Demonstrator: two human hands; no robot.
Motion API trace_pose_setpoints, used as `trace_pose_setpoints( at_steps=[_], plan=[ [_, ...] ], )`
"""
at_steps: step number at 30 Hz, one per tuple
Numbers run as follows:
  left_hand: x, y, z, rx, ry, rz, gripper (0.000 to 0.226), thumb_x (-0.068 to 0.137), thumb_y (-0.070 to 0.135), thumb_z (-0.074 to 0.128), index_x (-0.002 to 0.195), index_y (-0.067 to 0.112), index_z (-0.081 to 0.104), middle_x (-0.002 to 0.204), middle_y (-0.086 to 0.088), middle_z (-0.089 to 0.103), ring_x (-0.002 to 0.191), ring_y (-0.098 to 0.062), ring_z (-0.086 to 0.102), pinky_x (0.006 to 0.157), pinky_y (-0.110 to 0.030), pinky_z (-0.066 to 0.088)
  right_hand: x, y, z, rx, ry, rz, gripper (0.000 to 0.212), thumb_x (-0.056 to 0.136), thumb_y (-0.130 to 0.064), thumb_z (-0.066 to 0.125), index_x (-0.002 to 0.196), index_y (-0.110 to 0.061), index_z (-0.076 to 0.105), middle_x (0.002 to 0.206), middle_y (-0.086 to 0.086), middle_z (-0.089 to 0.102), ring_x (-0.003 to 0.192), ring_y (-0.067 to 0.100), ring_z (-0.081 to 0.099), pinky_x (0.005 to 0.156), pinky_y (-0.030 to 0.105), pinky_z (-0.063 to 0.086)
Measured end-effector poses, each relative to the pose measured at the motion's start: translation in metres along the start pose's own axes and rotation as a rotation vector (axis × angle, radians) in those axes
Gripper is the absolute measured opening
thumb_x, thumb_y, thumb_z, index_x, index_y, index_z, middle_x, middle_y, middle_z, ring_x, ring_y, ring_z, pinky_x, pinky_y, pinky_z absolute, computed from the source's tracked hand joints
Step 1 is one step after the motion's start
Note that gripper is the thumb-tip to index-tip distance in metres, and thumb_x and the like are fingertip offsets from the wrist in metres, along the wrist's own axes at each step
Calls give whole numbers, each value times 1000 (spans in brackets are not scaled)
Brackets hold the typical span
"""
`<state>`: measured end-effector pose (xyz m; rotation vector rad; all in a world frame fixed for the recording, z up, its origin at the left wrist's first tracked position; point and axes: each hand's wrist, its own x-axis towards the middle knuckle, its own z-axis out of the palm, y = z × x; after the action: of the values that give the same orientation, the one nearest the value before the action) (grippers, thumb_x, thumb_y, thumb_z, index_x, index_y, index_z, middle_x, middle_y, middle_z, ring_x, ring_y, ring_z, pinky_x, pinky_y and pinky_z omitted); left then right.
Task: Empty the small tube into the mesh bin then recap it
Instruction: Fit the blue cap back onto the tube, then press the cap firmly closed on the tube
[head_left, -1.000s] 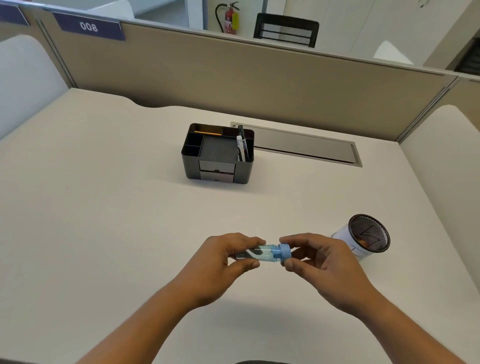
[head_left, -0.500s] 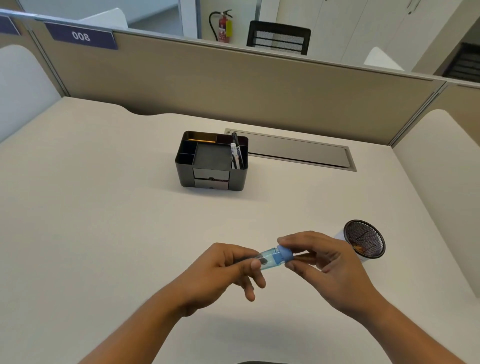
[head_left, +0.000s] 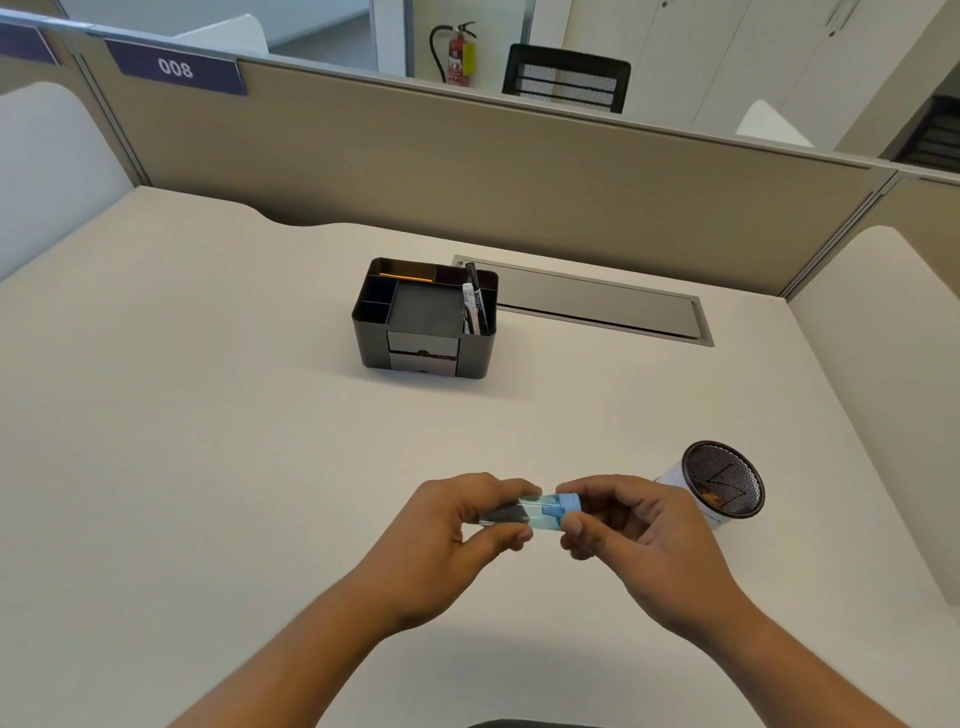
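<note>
A small clear blue tube (head_left: 524, 514) with dark contents lies roughly level above the desk, held at both ends. My left hand (head_left: 457, 530) pinches its body between thumb and fingers. My right hand (head_left: 628, 525) grips the light blue cap (head_left: 568, 505), which sits on the tube's right end. The black mesh bin (head_left: 724, 486) stands on the desk just right of my right hand, its mouth tilted toward me, with something small and orange inside.
A black desk organiser (head_left: 423, 319) with pens and a pencil stands at mid-desk. Behind it lies a grey cable hatch (head_left: 597, 304). Beige partitions (head_left: 467, 171) close off the far edge and both sides of the white desk (head_left: 208, 415).
My left hand has tightened its fingers back around the tube after loosening them half a second ago. The tube has levelled out. The camera view has shifted slightly.
</note>
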<state>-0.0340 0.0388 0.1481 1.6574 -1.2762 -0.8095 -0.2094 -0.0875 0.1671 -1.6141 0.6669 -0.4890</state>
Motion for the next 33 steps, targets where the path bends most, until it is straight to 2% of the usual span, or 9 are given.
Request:
trace_pose_setpoints(
  at_steps=[9, 14, 19, 22, 24, 27, 29, 31, 33],
  plan=[
    [3, -3, 25, -6, 97, 19, 28, 89, 23, 67, 116, 28, 68, 101, 16, 71, 99, -4, 63, 84, -10, 45, -5, 8, -5, 55, 58, 59, 23, 70, -26, 77, 93, -22, 78, 82, 11, 77, 68, 18, 72, 64, 22, 59],
    [4, -9, 27, 47, 102, -1, 25, 89, 28, 67, 113, 34, 66, 106, 21, 67, 103, -2, 59, 84, -7, 41, 1, 13, -9, 44, 14, 97, 31, 66, -28, 81, 96, -21, 78, 82, 11, 78, 70, 18, 71, 68, 25, 58],
    [17, -11, 21, 73, 156, -30, 28, 87, 21, 70, 111, 35, 66, 102, 19, 56, 98, 2, 52, 79, -4, 37, 4, 43, -7, 287, 103, 238, 46, 70, -31, 84, 113, -23, 71, 113, 4, 73, 100, 23, 70, 80, 30, 58],
    [28, -18, 12, 46, 176, -78, 28, 87, 18, 69, 108, 37, 64, 107, 16, 60, 100, 1, 54, 82, -7, 39, 2, 78, -11, -168, 191, 248, 39, 77, -42, 79, 113, -32, 67, 123, -8, 68, 116, 12, 62, 94, 29, 47],
    [36, -24, 2, 75, 191, -83, 29, 88, 17, 69, 108, 37, 63, 110, 15, 61, 102, 0, 55, 84, -7, 38, -1, 106, -17, -536, 103, 192, 52, 80, -47, 74, 127, -34, 56, 144, -6, 52, 133, 10, 45, 111, 35, 35],
    [59, -36, -18, 146, 265, -113, 30, 90, 19, 66, 115, 35, 60, 114, 14, 61, 102, -6, 55, 85, -11, 37, -2, 147, -21, -903, -204, 226, 92, 73, -76, 57, 148, -43, 16, 164, -12, 0, 149, 7, -6, 121, 44, -1],
    [82, -44, -36, 202, 313, -160, 32, 92, 22, 63, 122, 32, 59, 120, 9, 60, 103, -8, 52, 88, -19, 40, 3, 164, -23, -1071, -347, 273, 107, 56, -97, 39, 137, -59, -18, 154, -20, -31, 136, -3, -38, 118, 48, -8],
    [109, -51, -58, 298, 333, -176, 35, 92, 22, 63, 126, 30, 58, 126, 4, 59, 108, -13, 52, 94, -28, 43, 11, 166, -24, -1108, -396, 315, 104, 48, -103, 30, 119, -66, -36, 149, -20, -39, 127, -9, -45, 118, 52, -1],
    [136, -59, -78, 411, 341, -165, 35, 92, 20, 64, 126, 27, 60, 132, 0, 58, 120, -20, 51, 97, -33, 41, 20, 162, -21, -1179, -300, 187, 81, 79, -84, 23, 125, -59, -38, 157, -17, -29, 140, -10, -14, 105, 61, 34]
  ],
)
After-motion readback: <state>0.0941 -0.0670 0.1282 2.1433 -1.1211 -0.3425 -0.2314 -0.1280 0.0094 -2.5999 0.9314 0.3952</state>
